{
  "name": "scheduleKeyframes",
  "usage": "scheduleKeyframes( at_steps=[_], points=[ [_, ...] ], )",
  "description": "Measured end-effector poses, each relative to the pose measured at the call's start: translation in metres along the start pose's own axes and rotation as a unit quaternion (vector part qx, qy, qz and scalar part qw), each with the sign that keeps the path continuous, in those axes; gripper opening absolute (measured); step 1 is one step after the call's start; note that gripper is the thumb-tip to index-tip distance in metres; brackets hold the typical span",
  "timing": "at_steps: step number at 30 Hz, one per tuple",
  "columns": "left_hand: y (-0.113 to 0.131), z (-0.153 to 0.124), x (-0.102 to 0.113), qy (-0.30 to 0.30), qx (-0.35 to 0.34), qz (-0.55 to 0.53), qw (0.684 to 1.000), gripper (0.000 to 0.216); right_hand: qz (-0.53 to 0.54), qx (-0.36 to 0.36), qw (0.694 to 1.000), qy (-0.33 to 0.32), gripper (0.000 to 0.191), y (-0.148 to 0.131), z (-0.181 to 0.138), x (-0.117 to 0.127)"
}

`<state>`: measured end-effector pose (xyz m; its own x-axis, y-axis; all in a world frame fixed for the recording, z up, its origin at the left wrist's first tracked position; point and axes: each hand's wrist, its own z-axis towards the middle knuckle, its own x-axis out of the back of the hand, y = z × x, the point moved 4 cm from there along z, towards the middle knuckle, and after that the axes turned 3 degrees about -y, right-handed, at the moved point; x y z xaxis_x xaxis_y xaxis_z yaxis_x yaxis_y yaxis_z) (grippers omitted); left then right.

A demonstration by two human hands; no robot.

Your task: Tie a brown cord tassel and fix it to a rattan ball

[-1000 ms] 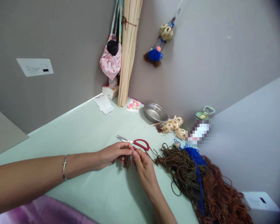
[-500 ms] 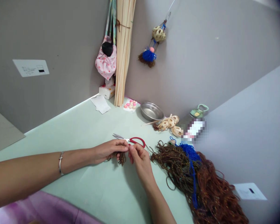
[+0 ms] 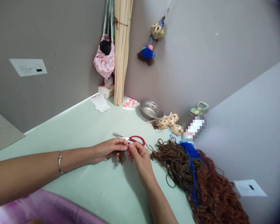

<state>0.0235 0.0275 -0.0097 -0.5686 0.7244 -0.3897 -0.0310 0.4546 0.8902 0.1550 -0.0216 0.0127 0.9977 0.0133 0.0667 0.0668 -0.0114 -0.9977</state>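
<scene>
My left hand (image 3: pixel 110 149) is closed around a small bundle of brown yarn (image 3: pixel 121 158), whose loose ends hang below the fingers. Close against it, my right hand (image 3: pixel 138 155) pinches at the top of the bundle with thumb and forefinger; what lies between those fingertips is too small to make out. Just behind both hands lie red-handled scissors (image 3: pixel 137 137), blades pointing left. To the right spreads a large heap of dark brown yarn (image 3: pixel 177 161), with blue yarn (image 3: pixel 190 151) across it and reddish-brown yarn (image 3: pixel 218 186) beside it.
A metal bowl (image 3: pixel 151 109) and woven balls (image 3: pixel 171 121) stand at the back, near pink beads (image 3: pixel 130 103). Bundled wooden strips (image 3: pixel 122 56) lean in the corner by a tissue box (image 3: pixel 106 91). A tasselled ornament (image 3: pixel 149 53) hangs on the wall. A blurred phone-like object (image 3: pixel 194 127) is behind the yarn.
The view has shifted very slightly. Both hands stay together at the yarn bundle, in nearly the same pose.
</scene>
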Motion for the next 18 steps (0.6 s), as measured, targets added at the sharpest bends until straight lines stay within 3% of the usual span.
scheduleKeyframes(
  at_steps=[18],
  points=[
    [-0.0004, 0.0002, 0.0018, -0.006, 0.001, -0.006, 1.000, 0.024, 0.027, -0.009, 1.000, 0.001, 0.040, 0.0063, 0.0062, 0.0008]
  ],
)
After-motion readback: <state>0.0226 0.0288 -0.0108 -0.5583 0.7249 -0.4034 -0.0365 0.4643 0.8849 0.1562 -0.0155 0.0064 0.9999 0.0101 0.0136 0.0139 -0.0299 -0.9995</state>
